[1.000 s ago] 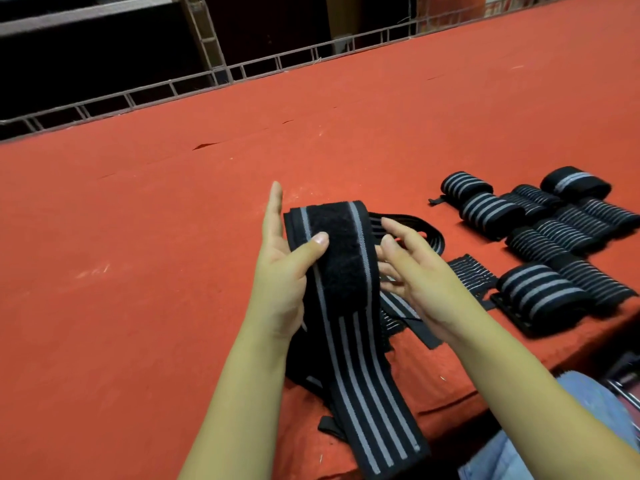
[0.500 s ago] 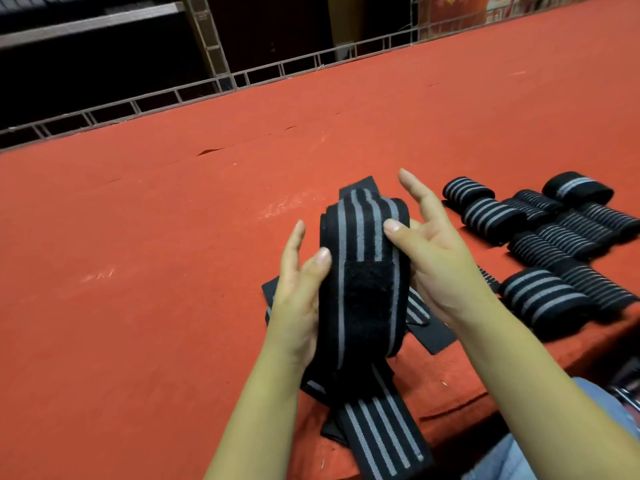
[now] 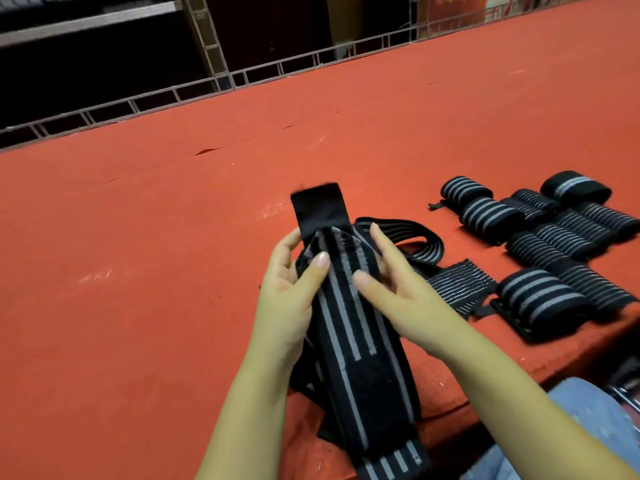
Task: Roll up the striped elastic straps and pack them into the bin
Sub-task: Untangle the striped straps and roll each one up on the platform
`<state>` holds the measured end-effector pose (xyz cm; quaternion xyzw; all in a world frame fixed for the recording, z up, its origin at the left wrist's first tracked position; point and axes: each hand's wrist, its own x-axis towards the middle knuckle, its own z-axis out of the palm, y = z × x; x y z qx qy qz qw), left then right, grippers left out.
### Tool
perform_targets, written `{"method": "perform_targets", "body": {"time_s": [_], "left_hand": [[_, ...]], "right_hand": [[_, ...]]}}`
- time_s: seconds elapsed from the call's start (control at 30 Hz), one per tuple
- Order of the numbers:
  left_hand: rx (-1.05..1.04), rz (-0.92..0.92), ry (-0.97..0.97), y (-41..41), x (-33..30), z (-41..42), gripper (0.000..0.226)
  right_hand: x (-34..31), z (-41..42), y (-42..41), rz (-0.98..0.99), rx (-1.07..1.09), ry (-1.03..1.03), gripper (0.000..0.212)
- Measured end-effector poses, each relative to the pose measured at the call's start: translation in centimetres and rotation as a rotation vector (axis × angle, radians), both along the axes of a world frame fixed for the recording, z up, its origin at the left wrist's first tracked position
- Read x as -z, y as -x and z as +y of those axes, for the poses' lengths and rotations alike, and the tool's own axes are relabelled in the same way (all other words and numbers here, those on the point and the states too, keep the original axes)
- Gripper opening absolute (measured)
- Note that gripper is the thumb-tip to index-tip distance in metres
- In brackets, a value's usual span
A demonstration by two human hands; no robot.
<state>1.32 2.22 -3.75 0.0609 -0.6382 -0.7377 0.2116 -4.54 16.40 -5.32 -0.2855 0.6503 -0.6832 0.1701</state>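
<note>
Red felt worktop [image 3: 145,306]; left hand [image 3: 291,289] and right hand [image 3: 391,289] each pinch black grey-striped elastic strap [image 3: 349,323]; rolled striped straps [image 3: 540,237] lie right

Both hands [image 3: 287,306] [image 3: 398,299] grip 1 striped strap [image 3: 349,327], apparently folding it.

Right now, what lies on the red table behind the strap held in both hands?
Behind the held strap a loose striped strap lies looped on the red table. Its near part is covered by the right hand.
</note>
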Motion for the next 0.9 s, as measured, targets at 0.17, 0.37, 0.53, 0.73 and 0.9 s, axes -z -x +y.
{"method": "perform_targets", "body": {"time_s": [0.17, 0.37, 0.53, 0.73, 0.9], "left_hand": [[0.176, 0.027, 0.083, -0.2, 0.0, 1.1, 0.069], [0.046, 0.133, 0.139, 0.4, -3.8, 1.4, 0.075], [-0.054, 0.277, 0.388, 1.2, -10.3, 1.0, 0.091], [-0.046, 0.436, 0.393, 1.7, -16.4, 0.3, 0.087], [-0.042, 0.53, 0.379, 2.3, -21.1, 1.7, 0.082]], "right_hand": [[-4.5, -0.3, 1.3, -0.071, -0.073, 0.192, 0.036], [-10.1, -2.4, 2.4, -0.154, -0.087, 0.35, 0.017], [-18.5, -3.1, 2.5, -0.031, -0.117, 0.462, 0.012], [-26.1, -2.8, 2.2, -0.025, -0.207, 0.361, 0.017], [-31.4, -2.7, 1.7, -0.087, -0.135, 0.47, 0.022]]}}
